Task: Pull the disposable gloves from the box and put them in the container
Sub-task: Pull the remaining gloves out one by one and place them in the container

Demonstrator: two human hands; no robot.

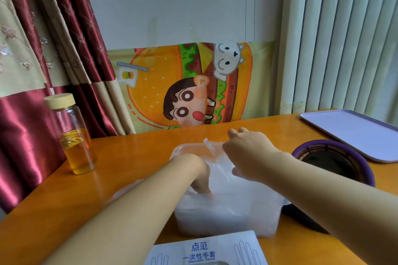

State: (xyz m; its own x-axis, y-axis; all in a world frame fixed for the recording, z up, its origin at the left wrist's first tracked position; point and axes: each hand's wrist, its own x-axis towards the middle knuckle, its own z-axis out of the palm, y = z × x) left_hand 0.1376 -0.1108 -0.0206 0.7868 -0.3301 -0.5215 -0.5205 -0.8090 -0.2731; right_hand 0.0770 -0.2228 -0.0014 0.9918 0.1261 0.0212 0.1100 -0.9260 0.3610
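Clear container (215,221) packed w/ see-thru gloves (239,189). L hand (200,175) dug into pile, grip can't tell. R hand (247,149) pinching one glove (212,149) above it. Glove box (204,251) just in front.

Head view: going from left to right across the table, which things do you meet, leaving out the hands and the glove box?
From the left: glass bottle of amber liquid → clear plastic container → purple bowl.

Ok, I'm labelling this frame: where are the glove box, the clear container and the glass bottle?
glove box (202,250): head view, printed top face.
clear container (215,219): head view, near front wall.
glass bottle (72,135): head view, mid-body near the liquid's top.
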